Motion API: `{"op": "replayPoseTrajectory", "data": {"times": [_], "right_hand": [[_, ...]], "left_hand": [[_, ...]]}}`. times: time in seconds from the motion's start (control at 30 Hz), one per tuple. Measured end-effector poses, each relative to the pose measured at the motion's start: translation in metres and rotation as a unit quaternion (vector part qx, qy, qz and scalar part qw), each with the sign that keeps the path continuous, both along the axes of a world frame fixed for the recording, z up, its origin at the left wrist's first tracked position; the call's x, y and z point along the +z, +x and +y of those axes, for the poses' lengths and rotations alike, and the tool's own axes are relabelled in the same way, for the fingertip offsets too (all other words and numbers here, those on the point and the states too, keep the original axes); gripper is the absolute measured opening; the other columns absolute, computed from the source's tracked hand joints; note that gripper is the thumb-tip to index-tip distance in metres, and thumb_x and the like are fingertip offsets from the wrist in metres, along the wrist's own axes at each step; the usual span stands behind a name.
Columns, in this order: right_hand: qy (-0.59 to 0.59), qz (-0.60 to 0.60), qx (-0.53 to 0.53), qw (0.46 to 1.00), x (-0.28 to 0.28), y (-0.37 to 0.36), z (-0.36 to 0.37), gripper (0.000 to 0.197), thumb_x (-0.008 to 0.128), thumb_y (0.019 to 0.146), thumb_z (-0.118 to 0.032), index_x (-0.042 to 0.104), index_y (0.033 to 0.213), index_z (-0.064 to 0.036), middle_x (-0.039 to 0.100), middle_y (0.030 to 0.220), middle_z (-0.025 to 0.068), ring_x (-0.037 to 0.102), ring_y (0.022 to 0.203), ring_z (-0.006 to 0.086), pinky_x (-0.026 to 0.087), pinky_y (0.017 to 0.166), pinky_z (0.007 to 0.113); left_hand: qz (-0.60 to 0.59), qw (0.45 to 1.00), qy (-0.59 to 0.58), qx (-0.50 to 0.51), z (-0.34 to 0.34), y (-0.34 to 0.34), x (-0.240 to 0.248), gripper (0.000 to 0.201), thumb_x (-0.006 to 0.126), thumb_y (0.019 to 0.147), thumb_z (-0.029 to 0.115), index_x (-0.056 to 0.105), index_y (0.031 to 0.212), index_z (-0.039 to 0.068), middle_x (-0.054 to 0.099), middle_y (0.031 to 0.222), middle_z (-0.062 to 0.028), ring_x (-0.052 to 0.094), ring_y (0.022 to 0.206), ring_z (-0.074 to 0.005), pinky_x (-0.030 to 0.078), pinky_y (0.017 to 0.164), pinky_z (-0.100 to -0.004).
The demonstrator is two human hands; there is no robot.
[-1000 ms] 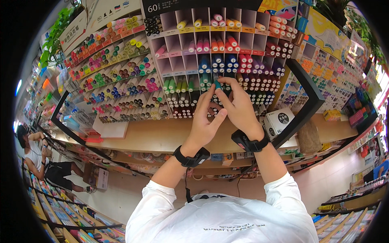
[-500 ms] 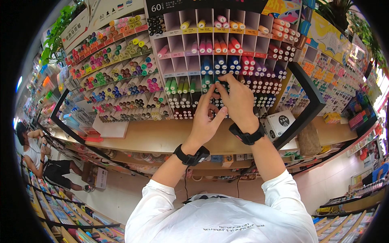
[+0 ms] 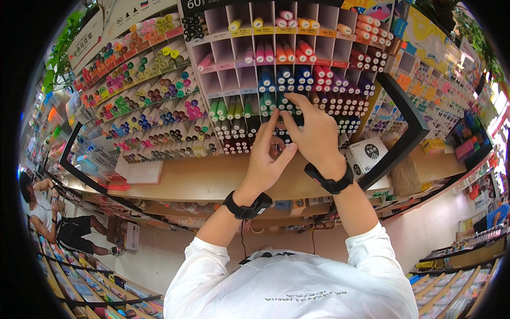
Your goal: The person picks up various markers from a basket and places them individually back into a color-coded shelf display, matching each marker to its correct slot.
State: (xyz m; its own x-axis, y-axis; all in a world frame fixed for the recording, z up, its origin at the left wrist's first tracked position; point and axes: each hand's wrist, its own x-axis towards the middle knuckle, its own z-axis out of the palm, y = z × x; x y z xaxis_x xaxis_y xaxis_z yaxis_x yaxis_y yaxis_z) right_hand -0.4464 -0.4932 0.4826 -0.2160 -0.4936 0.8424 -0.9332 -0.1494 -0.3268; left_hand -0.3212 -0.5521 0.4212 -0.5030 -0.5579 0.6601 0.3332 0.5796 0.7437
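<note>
Both of my hands reach into the lower middle of a display rack (image 3: 217, 80) full of markers with round caps. My left hand (image 3: 267, 159) points its fingers up against the caps below the teal markers (image 3: 265, 101), its thumb held apart and the lower fingers curled. Next to it, my right hand (image 3: 317, 130) stretches its index finger to the caps under the blue markers (image 3: 285, 80). Its thumb side lies close to my left fingertips, with a gap between the two fingers. No marker shows lifted in either hand. My hands hide the caps under them.
A wooden ledge (image 3: 212, 178) runs below the rack. On it stand a white box (image 3: 369, 154) at the right and a pale tray (image 3: 141, 171) at the left. Black bars (image 3: 409, 127) flank the rack. A seated person (image 3: 74, 226) is at far left.
The view has shifted slightly, with the rack moving left in it. My right index finger and thumb have spread a little wider, and that wrist sits slightly further right. My left hand barely differs.
</note>
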Motion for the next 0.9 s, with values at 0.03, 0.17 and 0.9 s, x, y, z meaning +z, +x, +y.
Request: {"op": "replayPoseTrajectory", "data": {"times": [0.03, 0.17, 0.9], "right_hand": [[0.004, -0.009, 0.008, 1.000, -0.001, 0.002, 0.005, 0.026, 0.067, 0.088, -0.021, 0.066, 0.112, -0.0111, 0.072, 0.089, 0.0127, 0.069, 0.071, 0.0324, 0.053, 0.059, 0.039], [0.001, -0.016, 0.016, 1.000, -0.003, 0.005, 0.012, 0.025, 0.068, 0.087, -0.020, 0.066, 0.111, -0.0116, 0.072, 0.092, 0.0122, 0.070, 0.076, 0.0326, 0.054, 0.062, 0.039], [-0.039, 0.001, -0.102, 0.994, -0.013, 0.019, -0.040, 0.021, 0.063, 0.095, -0.015, 0.047, 0.104, -0.0058, 0.064, 0.075, 0.0138, 0.064, 0.059, 0.0363, 0.046, 0.050, 0.042]], "left_hand": [[-0.005, 1.000, -0.001, -0.007, 0.001, 0.003, -0.002, 0.078, 0.071, 0.089, 0.017, 0.030, 0.155, 0.005, 0.054, 0.121, -0.0079, 0.054, 0.076, -0.0087, 0.041, 0.061, -0.0214], [-0.013, 0.999, 0.009, -0.045, 0.007, 0.013, -0.011, 0.078, 0.071, 0.088, 0.016, 0.031, 0.155, 0.005, 0.054, 0.124, -0.0084, 0.055, 0.078, -0.0088, 0.043, 0.066, -0.0225], [-0.050, 0.975, 0.082, -0.203, -0.005, 0.045, -0.031, 0.059, 0.068, 0.089, 0.015, 0.046, 0.143, 0.004, 0.052, 0.124, -0.0081, 0.056, 0.084, -0.0120, 0.044, 0.075, -0.0257]]}}
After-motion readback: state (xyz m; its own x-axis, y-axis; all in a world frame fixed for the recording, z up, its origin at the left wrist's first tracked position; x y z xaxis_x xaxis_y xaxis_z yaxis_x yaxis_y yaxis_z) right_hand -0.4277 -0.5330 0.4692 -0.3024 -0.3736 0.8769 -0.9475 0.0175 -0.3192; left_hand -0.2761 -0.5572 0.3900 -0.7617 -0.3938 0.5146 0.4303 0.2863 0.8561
